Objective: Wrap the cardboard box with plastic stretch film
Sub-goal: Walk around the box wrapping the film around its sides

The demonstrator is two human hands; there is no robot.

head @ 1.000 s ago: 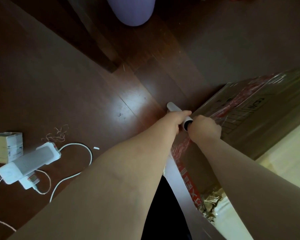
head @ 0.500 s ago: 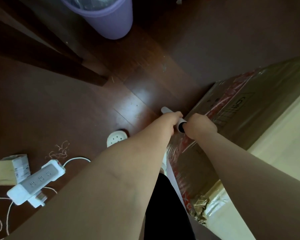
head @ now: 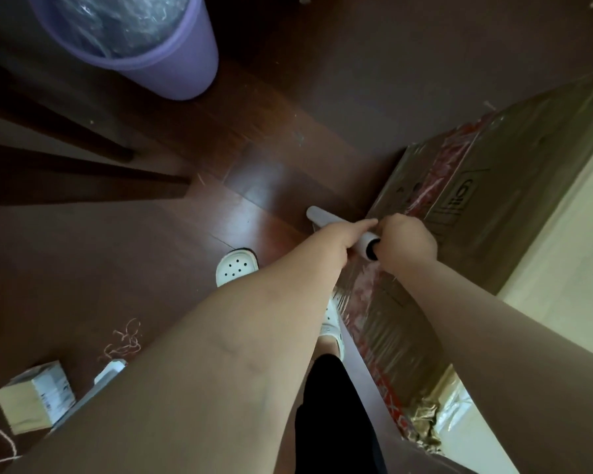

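Note:
A large cardboard box (head: 514, 213) with red tape and black print lies on the floor at the right, its near side covered in shiny stretch film. A white stretch film roll (head: 326, 218) stands against the box's near corner. My left hand (head: 343, 237) grips the roll around its middle. My right hand (head: 406, 246) holds the roll's near end, a finger in its dark core. Film runs from the roll along the box's side toward me.
A purple bin (head: 144, 46) lined with plastic stands at the upper left. My feet in white clogs (head: 235, 266) are on the dark wooden floor. A small carton (head: 35, 396), a white power strip (head: 108, 371) and loose string lie at the lower left.
I have stepped forward along the box: the bin and a clog have come into view, the small carton slid toward the lower edge. Both hands kept hold of the roll.

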